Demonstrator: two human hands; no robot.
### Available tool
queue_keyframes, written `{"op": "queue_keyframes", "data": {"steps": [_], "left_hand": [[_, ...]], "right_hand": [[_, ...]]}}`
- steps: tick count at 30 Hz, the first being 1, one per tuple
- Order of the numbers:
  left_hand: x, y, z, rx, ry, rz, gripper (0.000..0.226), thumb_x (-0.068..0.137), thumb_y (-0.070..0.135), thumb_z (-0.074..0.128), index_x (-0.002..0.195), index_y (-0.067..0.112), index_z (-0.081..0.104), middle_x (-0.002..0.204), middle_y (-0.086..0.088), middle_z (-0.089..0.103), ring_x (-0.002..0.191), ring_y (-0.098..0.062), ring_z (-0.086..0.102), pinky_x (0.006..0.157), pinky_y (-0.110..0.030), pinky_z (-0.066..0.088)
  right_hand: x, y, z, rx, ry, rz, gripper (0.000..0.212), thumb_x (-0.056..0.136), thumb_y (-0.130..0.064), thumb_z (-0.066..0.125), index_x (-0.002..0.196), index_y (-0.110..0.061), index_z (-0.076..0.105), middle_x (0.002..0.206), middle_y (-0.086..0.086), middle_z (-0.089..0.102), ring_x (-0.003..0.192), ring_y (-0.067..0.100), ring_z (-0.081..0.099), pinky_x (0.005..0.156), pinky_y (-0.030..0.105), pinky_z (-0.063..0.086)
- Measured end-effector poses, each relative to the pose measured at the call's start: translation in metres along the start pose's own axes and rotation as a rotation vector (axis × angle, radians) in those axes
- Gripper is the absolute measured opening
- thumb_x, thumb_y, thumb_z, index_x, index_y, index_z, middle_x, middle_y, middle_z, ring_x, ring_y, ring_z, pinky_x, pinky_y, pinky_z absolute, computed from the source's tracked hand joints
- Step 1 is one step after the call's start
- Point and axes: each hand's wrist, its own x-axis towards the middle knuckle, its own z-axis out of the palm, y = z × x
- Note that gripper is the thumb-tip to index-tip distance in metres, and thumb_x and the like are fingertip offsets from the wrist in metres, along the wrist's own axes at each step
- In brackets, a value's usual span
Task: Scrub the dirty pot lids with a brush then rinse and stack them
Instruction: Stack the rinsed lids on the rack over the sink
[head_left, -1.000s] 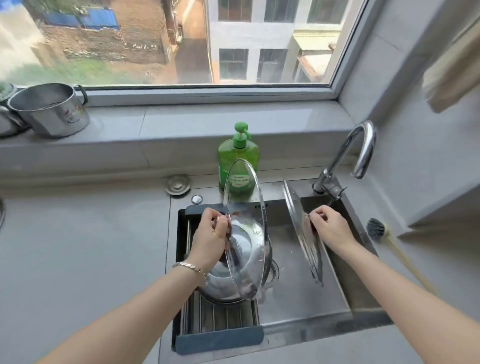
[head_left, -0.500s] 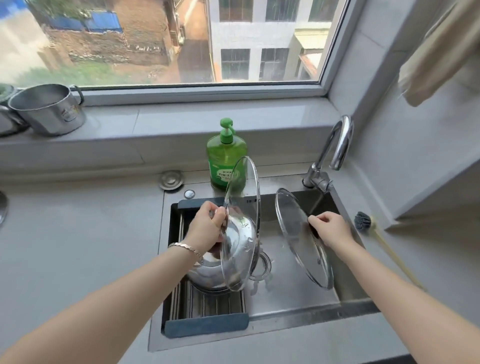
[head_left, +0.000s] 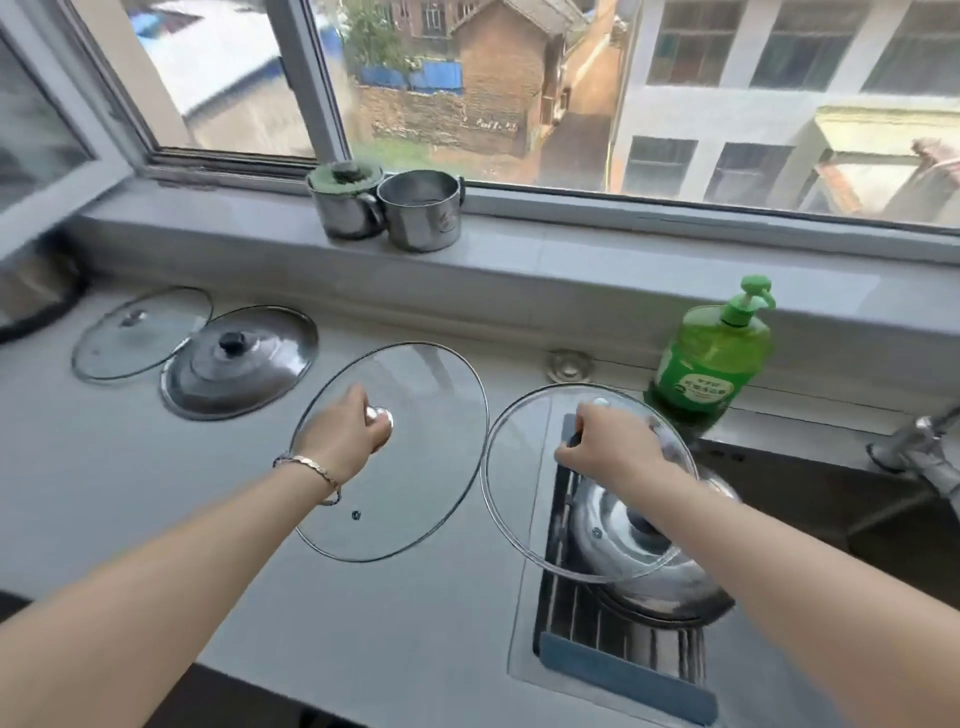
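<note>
Head view: the left hand (head_left: 340, 439) has its fingers (head_left: 363, 415) curled round the metal knob (head_left: 383, 419) of a large glass lid (head_left: 415, 478), which is over the bare worktop (head_left: 130, 493). Whether the rim already touches the surface I cannot tell. The right hand (head_left: 613, 447) grips a second glass lid (head_left: 524, 493) from above, fingers closed over its centre, the knob hidden beneath them. This lid hangs over the sink's drain rack (head_left: 571, 623), above a steel lid (head_left: 649, 551) lying there. To the left on the worktop, a small glass lid (head_left: 130, 338) lies with a steel lid with a black knob (head_left: 244, 364) overlapping its edge.

The step looks like setting lids out on the worktop for stacking. To do it well, lower the left lid flat, so the whole rim lands at once rather than one edge. Keep the two glass rims from knocking; they are just beside each other now. Wet knobs are slippery, so let go only once the weight rests. Bring the right lid down clear of the soap bottle (head_left: 711, 358).
</note>
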Motion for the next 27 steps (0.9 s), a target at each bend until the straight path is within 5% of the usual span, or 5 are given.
{"op": "queue_keyframes", "data": {"steps": [5,12,21,27], "left_hand": [[0.046,-0.140,-0.050,0.154,0.059,-0.010,0.020,0.093,0.029,0.045,0.089,0.010,0.041,0.081,-0.011,0.059,0.078,-0.031,0.056,0.066,-0.036,0.042],[0.127,-0.300,-0.097,0.325,0.003,-0.004,0.025,0.096,0.032,0.039,0.103,0.008,0.043,0.096,-0.012,0.062,0.082,-0.031,0.057,0.062,-0.032,0.038],[0.172,-0.383,-0.128,0.448,-0.081,-0.078,0.025,0.095,0.025,0.039,0.113,0.008,0.044,0.106,-0.015,0.058,0.093,-0.033,0.059,0.063,-0.030,0.033],[0.177,-0.407,-0.145,0.481,-0.081,-0.088,0.025,0.096,0.021,0.040,0.116,0.008,0.044,0.108,-0.018,0.054,0.094,-0.035,0.057,0.063,-0.031,0.033]], "right_hand": [[0.042,-0.149,0.055,0.037,-0.043,-0.086,0.010,0.077,-0.020,0.055,0.080,-0.013,0.049,0.086,0.005,0.062,0.076,0.024,0.051,0.050,0.026,0.029],[0.088,-0.320,0.119,0.116,-0.127,-0.053,0.013,0.078,-0.019,0.054,0.085,-0.009,0.049,0.090,0.010,0.066,0.084,0.027,0.059,0.058,0.029,0.037],[0.118,-0.403,0.144,0.164,-0.195,-0.037,0.020,0.081,-0.025,0.058,0.086,-0.008,0.049,0.090,0.010,0.065,0.085,0.027,0.059,0.059,0.030,0.041],[0.135,-0.424,0.154,0.149,-0.213,-0.069,0.024,0.080,-0.023,0.056,0.069,-0.015,0.036,0.085,0.009,0.064,0.076,0.025,0.056,0.054,0.028,0.037]]}}
